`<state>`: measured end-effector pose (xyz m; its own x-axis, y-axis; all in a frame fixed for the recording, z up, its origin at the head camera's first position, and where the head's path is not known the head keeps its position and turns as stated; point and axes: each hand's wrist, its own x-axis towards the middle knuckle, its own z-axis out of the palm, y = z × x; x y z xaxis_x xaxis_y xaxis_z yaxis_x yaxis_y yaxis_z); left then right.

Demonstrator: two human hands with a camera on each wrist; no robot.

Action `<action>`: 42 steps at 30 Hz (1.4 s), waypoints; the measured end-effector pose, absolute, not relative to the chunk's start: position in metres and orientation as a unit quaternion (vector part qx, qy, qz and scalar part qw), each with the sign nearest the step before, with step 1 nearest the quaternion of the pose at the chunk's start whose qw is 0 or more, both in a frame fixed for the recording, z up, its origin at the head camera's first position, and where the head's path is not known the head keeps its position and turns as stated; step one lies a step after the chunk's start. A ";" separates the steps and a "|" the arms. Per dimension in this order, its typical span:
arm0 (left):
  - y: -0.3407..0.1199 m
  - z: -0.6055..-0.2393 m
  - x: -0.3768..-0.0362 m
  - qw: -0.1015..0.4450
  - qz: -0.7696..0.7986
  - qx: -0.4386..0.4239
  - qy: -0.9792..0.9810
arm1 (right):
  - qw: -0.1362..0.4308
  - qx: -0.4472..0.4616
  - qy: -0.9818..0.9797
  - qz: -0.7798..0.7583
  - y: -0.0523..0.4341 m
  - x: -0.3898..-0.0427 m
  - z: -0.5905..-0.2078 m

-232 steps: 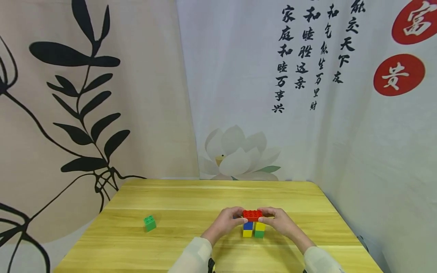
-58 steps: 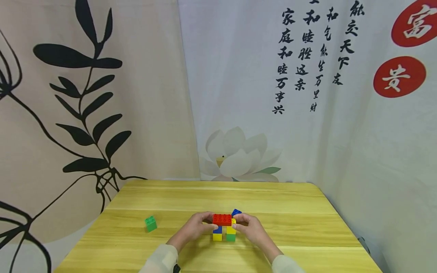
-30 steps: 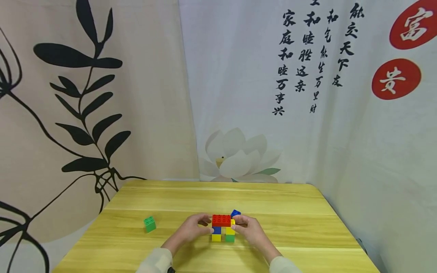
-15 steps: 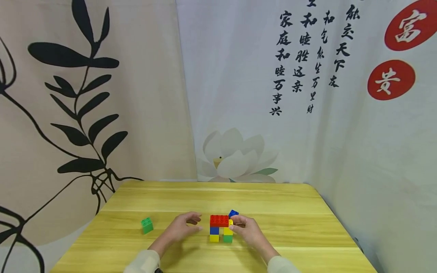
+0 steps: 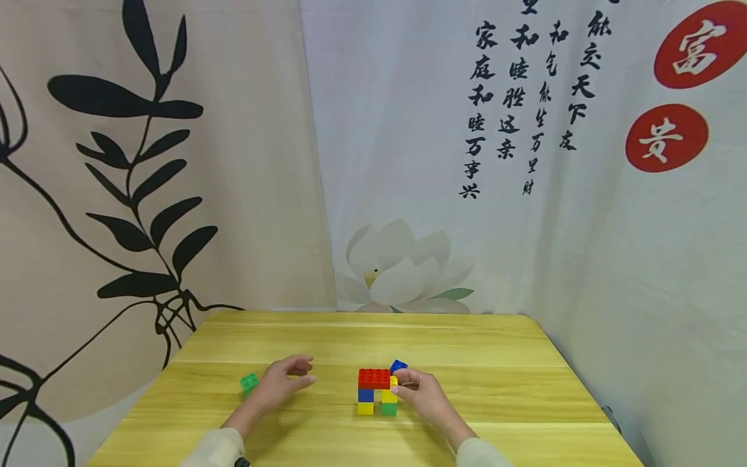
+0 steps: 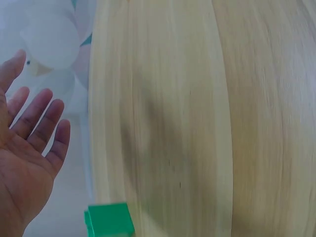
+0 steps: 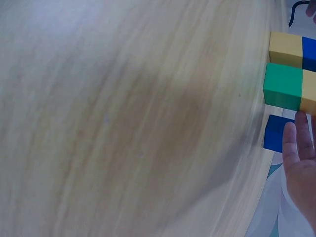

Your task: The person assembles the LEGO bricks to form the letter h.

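Presently I log the left hand (image 5: 279, 383), fingers spread and holding nothing, with the loose green brick (image 5: 248, 383) just beside its outer edge. Right hand (image 5: 421, 394) pinches the brick stack (image 5: 376, 392) at its inner side; blue brick (image 5: 399, 366) sits just beyond.

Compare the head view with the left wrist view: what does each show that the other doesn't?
Only the head view shows the block stack with its red brick on top, the right hand touching the stack's right side, a loose blue block behind it, and the printed curtains. Only the left wrist view shows the left hand's palm, fingers straight and spread, holding nothing. Both share the left hand, the loose green block beside it, the lotus print and the wooden table.
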<state>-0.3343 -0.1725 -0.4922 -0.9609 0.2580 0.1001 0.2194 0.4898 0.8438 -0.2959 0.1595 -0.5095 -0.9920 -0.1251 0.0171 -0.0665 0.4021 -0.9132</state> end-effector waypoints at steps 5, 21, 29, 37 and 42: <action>-0.190 -0.488 -0.335 0.006 0.486 0.104 0.868 | 0.028 -0.052 0.840 -0.539 0.159 -0.297 -0.510; -0.261 -0.494 -0.341 -0.023 0.451 0.009 0.892 | 0.027 -0.051 0.843 -0.534 0.158 -0.296 -0.511; -0.282 -0.504 -0.340 -0.013 0.441 -0.029 0.897 | 0.029 -0.045 0.845 -0.533 0.158 -0.297 -0.510; -0.288 -0.516 -0.338 0.024 0.447 -0.040 0.893 | 0.024 -0.055 0.845 -0.531 0.159 -0.296 -0.510; -0.290 -0.523 -0.339 0.038 0.454 -0.038 0.889 | 0.021 -0.055 0.842 -0.536 0.159 -0.295 -0.509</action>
<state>-0.3389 -0.2902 -0.5230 -0.9942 -0.0325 -0.1024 -0.1020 0.5850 0.8046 -0.2954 0.1587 -0.5094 -0.9930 -0.1158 0.0236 -0.0704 0.4199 -0.9048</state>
